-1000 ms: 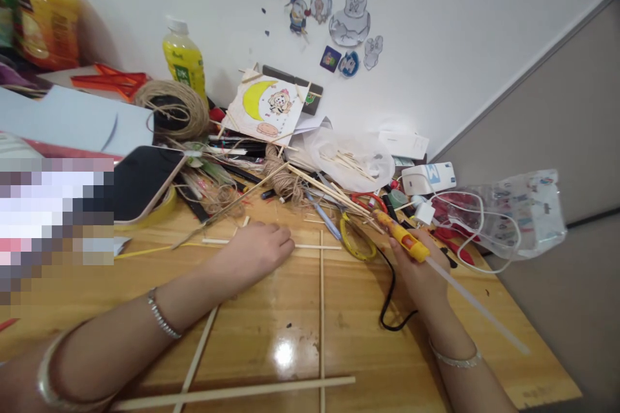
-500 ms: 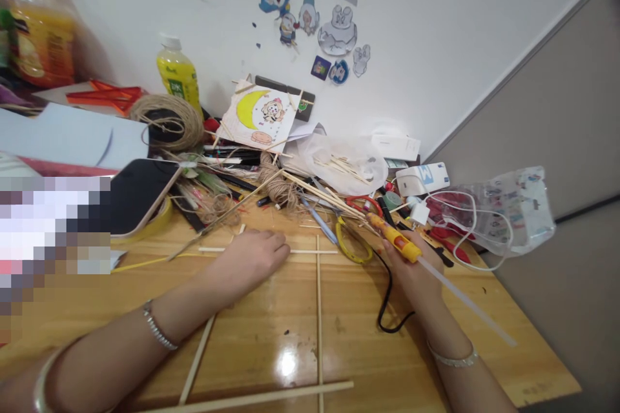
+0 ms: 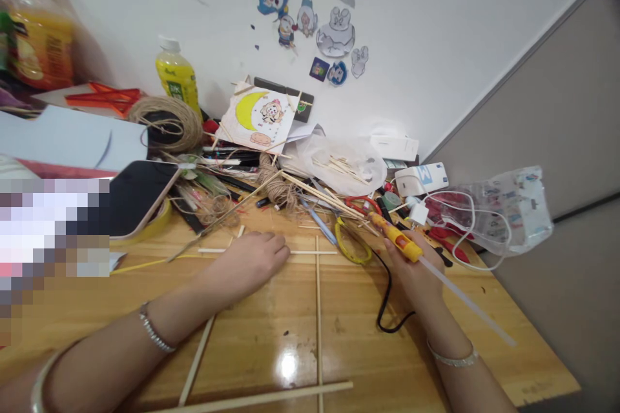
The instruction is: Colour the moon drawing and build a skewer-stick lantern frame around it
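Observation:
A frame of thin wooden sticks lies on the wooden table (image 3: 261, 335). At its far side, my left hand (image 3: 256, 261) is closed over the crosswise stick (image 3: 310, 252), close to where the slanted left stick (image 3: 197, 358) meets it; the fingertips are partly hidden. An upright stick (image 3: 318, 316) crosses on the right, and a near stick (image 3: 290, 393) runs along the bottom. My right hand (image 3: 416, 277) grips a yellow hot glue gun (image 3: 396, 239), its nozzle end pointing away toward the clutter. From its back sticks out a translucent glue stick (image 3: 465, 299).
Yellow-handled scissors (image 3: 351, 242) and a black cord (image 3: 387, 297) lie between the hands. Behind are twine (image 3: 169, 122), a plastic bag (image 3: 334, 164), a drawn card (image 3: 256, 116) and a drink bottle (image 3: 177, 77). A white charger cable (image 3: 491, 219) curls at right.
Almost nothing differs. Both hands keep their places on the stick and the glue gun, and the view has shifted very slightly.

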The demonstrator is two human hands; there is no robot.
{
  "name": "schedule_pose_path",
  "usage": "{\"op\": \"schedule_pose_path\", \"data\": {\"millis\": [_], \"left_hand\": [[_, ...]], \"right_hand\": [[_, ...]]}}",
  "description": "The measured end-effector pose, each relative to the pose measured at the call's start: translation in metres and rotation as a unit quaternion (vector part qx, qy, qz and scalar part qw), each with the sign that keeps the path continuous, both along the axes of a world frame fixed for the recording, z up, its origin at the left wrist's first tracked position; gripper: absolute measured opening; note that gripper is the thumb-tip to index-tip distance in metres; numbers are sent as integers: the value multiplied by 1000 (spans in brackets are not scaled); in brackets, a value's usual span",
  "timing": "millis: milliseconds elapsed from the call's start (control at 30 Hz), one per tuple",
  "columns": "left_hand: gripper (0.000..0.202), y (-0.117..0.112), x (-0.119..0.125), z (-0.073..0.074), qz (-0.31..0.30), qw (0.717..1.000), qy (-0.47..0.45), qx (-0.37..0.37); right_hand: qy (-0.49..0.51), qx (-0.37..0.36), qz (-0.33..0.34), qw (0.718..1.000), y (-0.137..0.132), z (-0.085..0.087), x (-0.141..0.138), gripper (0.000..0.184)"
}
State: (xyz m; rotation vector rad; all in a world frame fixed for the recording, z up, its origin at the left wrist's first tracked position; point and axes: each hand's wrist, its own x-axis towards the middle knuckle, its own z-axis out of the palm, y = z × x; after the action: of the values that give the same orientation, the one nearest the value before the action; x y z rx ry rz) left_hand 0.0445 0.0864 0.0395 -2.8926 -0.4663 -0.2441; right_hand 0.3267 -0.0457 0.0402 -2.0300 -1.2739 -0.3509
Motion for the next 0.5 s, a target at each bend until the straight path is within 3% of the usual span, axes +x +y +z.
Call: {"op": "schedule_pose_path", "data": {"millis": [500], "left_hand": [[12,1,0,3,-10,1000,-9,-20]], "right_hand": [[1,3,2,1000,-1,1,-1,47]]}}
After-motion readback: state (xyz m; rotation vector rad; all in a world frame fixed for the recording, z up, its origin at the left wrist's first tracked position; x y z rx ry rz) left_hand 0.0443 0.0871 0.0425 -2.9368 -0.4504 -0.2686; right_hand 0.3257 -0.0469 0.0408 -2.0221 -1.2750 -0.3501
